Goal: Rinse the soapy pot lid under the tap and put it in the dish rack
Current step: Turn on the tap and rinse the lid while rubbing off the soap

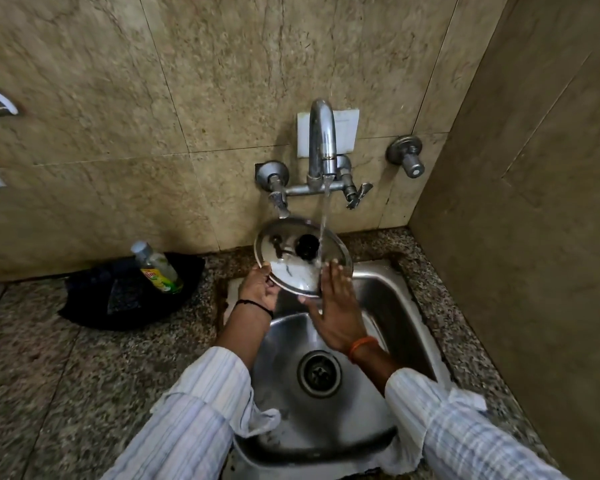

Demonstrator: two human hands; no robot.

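- Two hands are in my view over the sink, and I list what I see from left to right.
- On the speckled granite counter (49, 368) at the left lies a crumpled black cloth (94, 299), and a clear dish-soap bottle with a yellow label (157, 268) leans on it, cap toward the wall.
- My left hand (258, 289) grips the left rim of the round shiny steel pot lid with a black knob (302, 259); the fingers curl round the edge, and a thin black thread circles that wrist.
- I see the lid held tilted above the back of the square stainless-steel sink (388, 306), knob side facing up at me, with white suds on its lower part.
- The curved chrome wall tap (323, 140) runs, and its stream of water (325, 216) lands on the lid just right of the knob.
- My right hand (338, 310) lies flat and spread, fingers straight, fingertips touching the lid's lower right rim; it holds nothing, and an orange band sits on the wrist.
- The round drain (319, 374) shows between my striped sleeves.
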